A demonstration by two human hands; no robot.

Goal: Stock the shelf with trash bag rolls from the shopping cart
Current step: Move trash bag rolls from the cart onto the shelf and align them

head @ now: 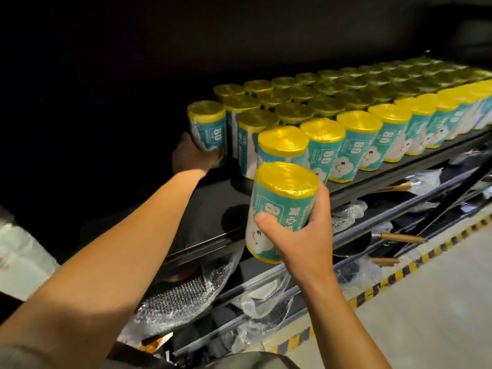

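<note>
Several yellow trash bag rolls with teal labels (356, 139) stand upright in rows on the dark shelf (213, 206). My left hand (193, 154) reaches deep to the left end of the rows and grips one roll (207, 126) at its lower part, upright beside the back rows. My right hand (300, 235) holds another roll (282, 206) in the air in front of the shelf's front edge, thumb across its label. The left part of the shelf is in deep shadow. The shopping cart is out of view.
Lower shelves hold pans with wooden handles (399, 237) and items in bubble wrap (186, 294). A yellow-and-black striped line (399, 275) runs along the grey floor at the right. Bare dark shelf surface lies left of the rows.
</note>
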